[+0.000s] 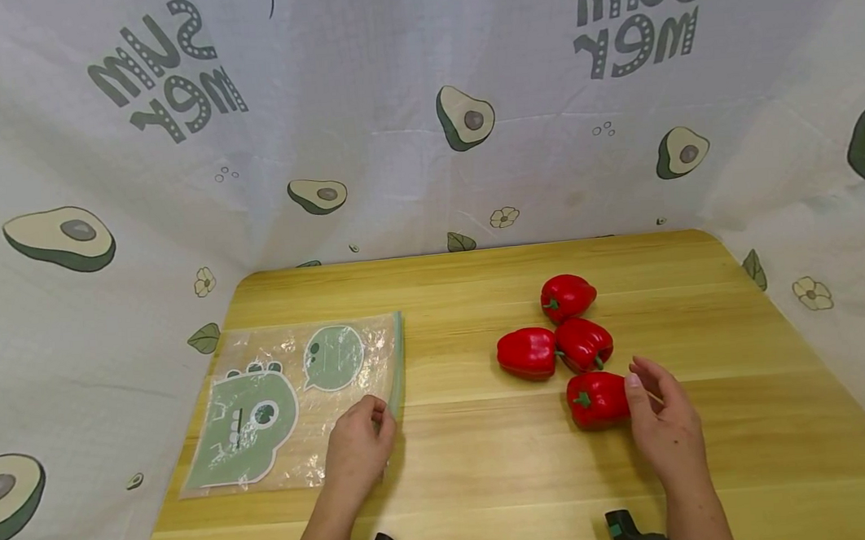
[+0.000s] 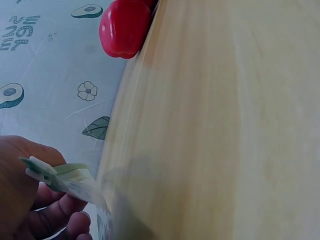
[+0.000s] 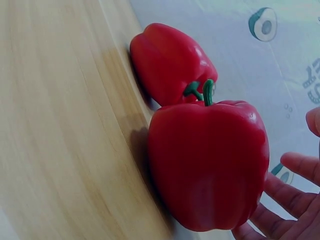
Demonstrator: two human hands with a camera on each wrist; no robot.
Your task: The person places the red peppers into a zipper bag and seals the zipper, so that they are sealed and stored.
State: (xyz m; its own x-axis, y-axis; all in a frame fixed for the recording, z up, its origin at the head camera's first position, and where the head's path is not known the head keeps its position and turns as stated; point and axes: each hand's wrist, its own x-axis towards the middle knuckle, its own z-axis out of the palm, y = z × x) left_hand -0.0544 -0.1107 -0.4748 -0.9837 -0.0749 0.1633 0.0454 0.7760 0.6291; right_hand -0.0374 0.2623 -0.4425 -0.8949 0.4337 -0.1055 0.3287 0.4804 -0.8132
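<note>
A clear zip bag [image 1: 292,400] with a green dinosaur print lies flat at the left of the table, its green zip edge facing right. My left hand [image 1: 357,445] pinches the near end of that edge; the left wrist view has the green strip [image 2: 72,167] between thumb and fingers. On the right side, four red bell peppers with green stems form a cluster. My right hand [image 1: 668,429] is at the right end of the nearest bell pepper [image 1: 597,400], thumb and fingers apart. Seen from the right wrist, the fingers [image 3: 290,197] are loosely spread beside this pepper [image 3: 210,165].
Behind the nearest pepper sit a left pepper [image 1: 527,353], a middle one [image 1: 585,343] and a far one [image 1: 568,297]. They stand on a wooden table [image 1: 457,464]. A white cloth [image 1: 396,141] printed with avocados hangs round the back and sides.
</note>
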